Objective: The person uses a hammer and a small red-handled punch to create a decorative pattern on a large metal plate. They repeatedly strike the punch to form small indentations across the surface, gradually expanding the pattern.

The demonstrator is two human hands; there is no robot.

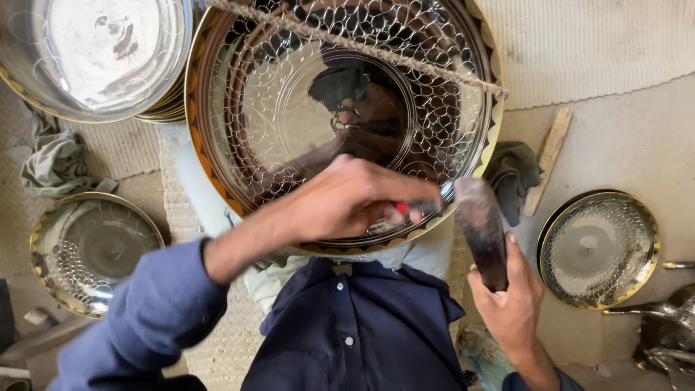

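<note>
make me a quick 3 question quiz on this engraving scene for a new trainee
1. True or false: the left hand presses a red-handled tool against the large engraved metal plate.
2. What does the right hand grip?
A. a dark wooden mallet
B. a grey cloth
C. a small plate
3. Fill in: a finished small engraved plate lies on the floor to the person's ____ side.

Key: 1 true; 2 A; 3 right
</note>
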